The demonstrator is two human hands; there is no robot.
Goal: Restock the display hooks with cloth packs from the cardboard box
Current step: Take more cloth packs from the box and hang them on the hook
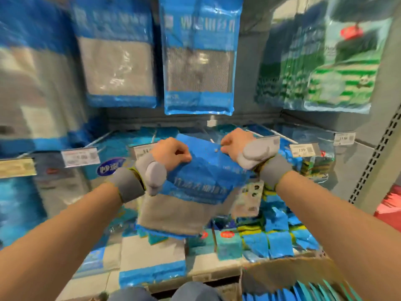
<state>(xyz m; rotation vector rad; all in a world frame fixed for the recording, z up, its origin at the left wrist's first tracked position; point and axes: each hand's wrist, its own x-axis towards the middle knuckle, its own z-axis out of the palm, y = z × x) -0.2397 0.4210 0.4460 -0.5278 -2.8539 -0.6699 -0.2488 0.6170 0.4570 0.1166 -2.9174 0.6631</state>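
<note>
Field notes, mid-restock.

- We hold one cloth pack (201, 177) up in front of the lower row, between the two hands. The left hand (171, 154) has its fingers curled round the pack's top left corner. The right hand (233, 144) pinches the top edge near the right corner. The pack hangs down from that grip, tilted, with its grey cloth panel lowest.
- The pack's top edge sits level with the lower display hooks (282, 137) and their price tags (303, 149). The frame is too blurred to tell whether its hang hole is on a hook yet; we judge it is not, since both hands carry it.
- Done so far, as far as we can see: the upper row packs (198, 61) hang full and square — no gap visible there. Blue packs also sit behind the tags on the lower row.
- Left to do: seat this pack, then go on. The cardboard box (288, 272) at lower right shows a row of boxed packs (303, 295) standing on edge — plenty left to hang.
- Our judgement: somewhere in the middle of the job, one pack in hand, box far from empty.
</note>
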